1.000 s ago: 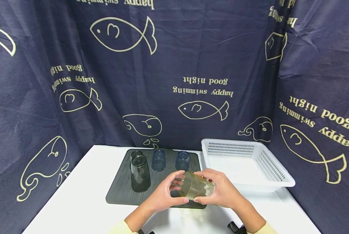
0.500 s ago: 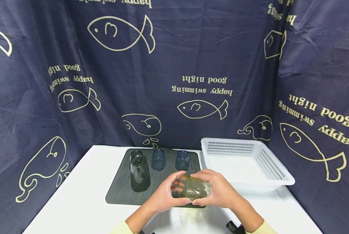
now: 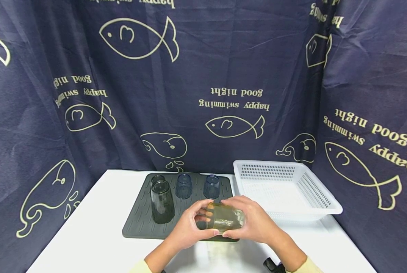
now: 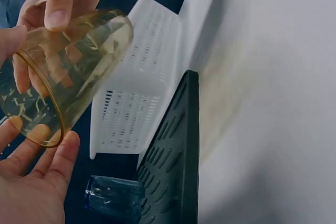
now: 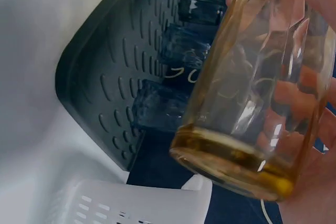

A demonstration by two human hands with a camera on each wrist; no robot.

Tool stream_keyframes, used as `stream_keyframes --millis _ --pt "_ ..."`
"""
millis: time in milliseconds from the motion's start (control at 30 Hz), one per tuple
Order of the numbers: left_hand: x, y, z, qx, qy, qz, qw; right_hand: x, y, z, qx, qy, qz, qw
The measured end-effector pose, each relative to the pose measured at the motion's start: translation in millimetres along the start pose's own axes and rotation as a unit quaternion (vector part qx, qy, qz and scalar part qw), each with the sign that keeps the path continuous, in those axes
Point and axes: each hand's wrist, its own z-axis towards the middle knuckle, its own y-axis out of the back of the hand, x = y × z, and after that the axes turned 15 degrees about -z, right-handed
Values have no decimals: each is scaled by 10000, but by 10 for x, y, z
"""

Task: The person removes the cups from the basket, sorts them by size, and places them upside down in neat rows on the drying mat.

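Note:
An amber see-through glass [image 3: 229, 219] is held on its side above the front edge of the dark drying mat [image 3: 138, 218], its mouth to the left. My left hand [image 3: 187, 226] holds it at the rim, thumb and fingers on opposite sides in the left wrist view. Around the base end, my right hand [image 3: 256, 223] grips with thumb in front and fingers over the top. In the right wrist view the thick amber base [image 5: 236, 163] faces the camera. Part of the right fingers shows through the glass wall.
Upside down on the mat stand two dark grey glasses, a tall front one [image 3: 163, 206] and one partly hidden behind it [image 3: 154, 179], plus two blue glasses [image 3: 184, 188]. A white slotted basket [image 3: 299, 217] sits right of the mat. A navy curtain [image 3: 203, 76] encloses the table.
The amber glass has turned slightly to lie more level, moving a little left with both hands. The head view has shifted slightly; the other glasses and basket stay put.

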Motion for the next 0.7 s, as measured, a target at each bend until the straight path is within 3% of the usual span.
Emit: stream_keyframes --millis 300,467,700 --pt "-49 132 -84 45 -189 -238 9995 -66 91 -1 -142 -39 342 9993" --pt "-45 204 -130 86 -201 -434 9988 -138 79 -39 -259 12 742 9969" --pt "-29 296 -207 142 -216 -686 9973 -184 30 -117 -337 -232 1540 9872"
